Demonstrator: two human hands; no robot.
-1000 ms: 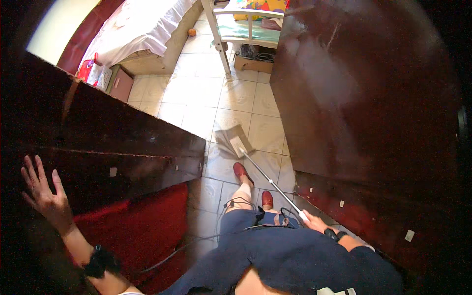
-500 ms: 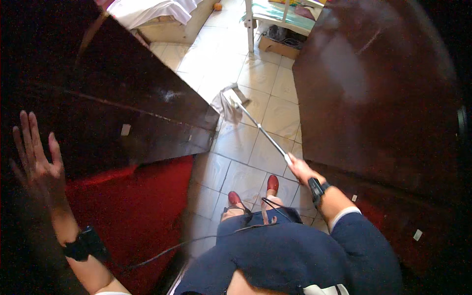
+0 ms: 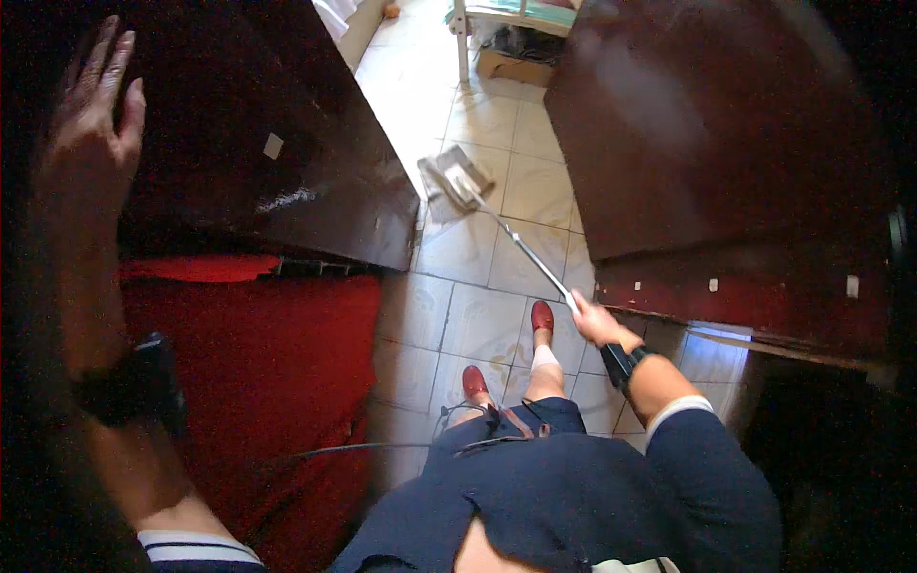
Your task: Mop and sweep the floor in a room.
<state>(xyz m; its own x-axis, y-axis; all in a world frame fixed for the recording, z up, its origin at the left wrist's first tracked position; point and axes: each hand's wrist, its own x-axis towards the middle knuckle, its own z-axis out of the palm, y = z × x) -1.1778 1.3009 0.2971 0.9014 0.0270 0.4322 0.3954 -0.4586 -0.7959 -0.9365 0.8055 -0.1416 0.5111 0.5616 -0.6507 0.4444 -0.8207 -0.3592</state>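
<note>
My right hand (image 3: pixel 600 320) is closed round the upper end of a slim metal-handled mop (image 3: pixel 533 256). The handle slants away to the left, down to a grey cloth mop head (image 3: pixel 456 181) lying on the pale tiled floor (image 3: pixel 478 320). That cloth rests in the gap between two dark brown wooden doors, near the lower corner of the left door (image 3: pixel 325 181). My left hand (image 3: pixel 95 124) is open, fingers stretched upward against or close to the left door; whether it touches the wood I cannot tell.
The right door (image 3: pixel 688 143) stands on the other side of the gap. Red cloth (image 3: pixel 258 372) hangs at the left below the door. Beyond are a white bed frame (image 3: pixel 461 43) with a cardboard box (image 3: pixel 516 72) beneath. A thin cable (image 3: pixel 368 447) crosses by my waist.
My left hand has moved up along the left door. The mop cloth has spread and shifted slightly, still in my right hand's grip. My right foot has stepped forward.
</note>
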